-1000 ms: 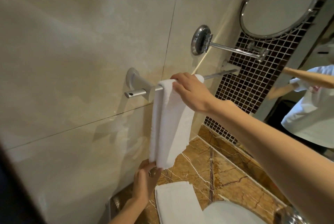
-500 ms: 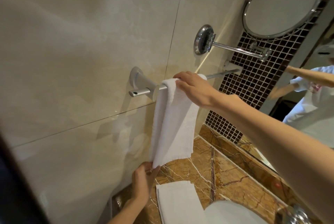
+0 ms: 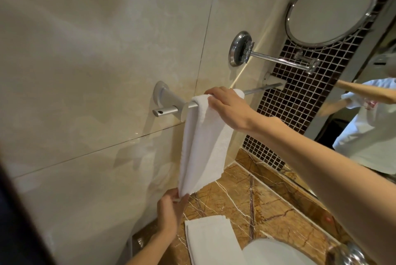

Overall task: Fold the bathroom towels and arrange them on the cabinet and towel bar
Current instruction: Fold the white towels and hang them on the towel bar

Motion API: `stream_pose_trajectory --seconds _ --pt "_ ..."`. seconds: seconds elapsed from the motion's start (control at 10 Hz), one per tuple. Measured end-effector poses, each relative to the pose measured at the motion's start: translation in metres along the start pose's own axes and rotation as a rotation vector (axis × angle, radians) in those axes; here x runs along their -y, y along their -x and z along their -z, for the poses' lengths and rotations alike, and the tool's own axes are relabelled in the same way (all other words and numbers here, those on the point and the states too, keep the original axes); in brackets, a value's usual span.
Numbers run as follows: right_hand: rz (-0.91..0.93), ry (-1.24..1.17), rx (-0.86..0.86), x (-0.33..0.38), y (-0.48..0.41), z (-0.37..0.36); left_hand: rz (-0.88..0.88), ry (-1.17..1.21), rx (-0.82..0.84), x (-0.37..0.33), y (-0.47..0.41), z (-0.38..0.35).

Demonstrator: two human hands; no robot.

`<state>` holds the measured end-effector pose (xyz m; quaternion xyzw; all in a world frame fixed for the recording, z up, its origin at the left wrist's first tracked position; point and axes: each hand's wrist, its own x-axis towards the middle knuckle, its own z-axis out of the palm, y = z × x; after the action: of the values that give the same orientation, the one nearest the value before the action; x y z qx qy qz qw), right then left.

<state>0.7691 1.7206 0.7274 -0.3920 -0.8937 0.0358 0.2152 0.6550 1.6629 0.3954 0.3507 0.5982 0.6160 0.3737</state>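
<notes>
White terry towel [image 3: 203, 147] on chrome wall bar [image 3: 169, 111]; right hand [image 3: 229, 108] grips top; left hand [image 3: 169, 209] pinches hem, lately pulled straighter; nearly hung.

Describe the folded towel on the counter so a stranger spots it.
Find the brown marble counter below the beige wall. Beside the white basin lies a folded towel. Unlike the hanging towel on the towel bar, it lies flat and unheld.
</notes>
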Motion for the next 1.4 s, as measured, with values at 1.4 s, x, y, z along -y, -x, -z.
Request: stream_pose_trajectory --seconds 1.4 --pt "-0.062 -0.159 -0.315 -0.014 0.006 -0.006 -0.15 -0.196 -0.033 -0.001 -0.009 0.007"
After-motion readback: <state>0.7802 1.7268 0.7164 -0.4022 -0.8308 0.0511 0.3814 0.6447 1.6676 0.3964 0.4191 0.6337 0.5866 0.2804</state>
